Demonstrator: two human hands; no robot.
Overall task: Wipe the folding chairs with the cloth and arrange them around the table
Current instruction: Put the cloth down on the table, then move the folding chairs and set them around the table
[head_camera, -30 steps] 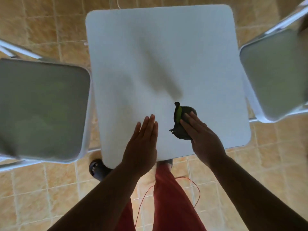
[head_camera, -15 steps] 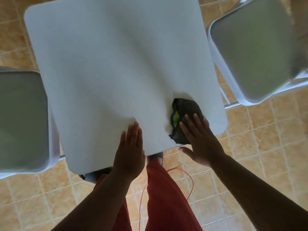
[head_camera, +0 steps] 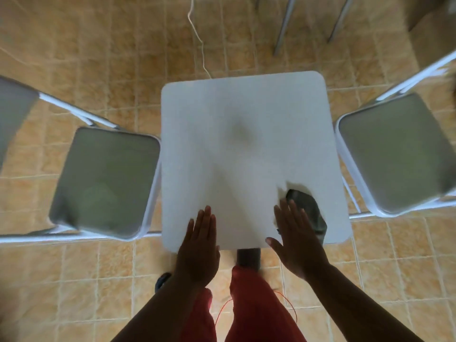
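Chairs flank the table (head_camera: 246,149) already: left chair (head_camera: 106,181) and right chair (head_camera: 394,154), seats drawn close. Both hands lie open and flat at the near edge, left hand (head_camera: 199,248) bare, right hand (head_camera: 296,240) half covering the dark cloth (head_camera: 311,206). Little seems left, though whether wiping is finished I cannot tell.

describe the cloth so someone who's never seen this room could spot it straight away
Start at the white square table standing between two grey-seated folding chairs. Go to its near right corner, where the person's right hand lies flat; the cloth is the crumpled lump just beyond and right of those fingers. It is the only dark, soft thing on the pale tabletop.
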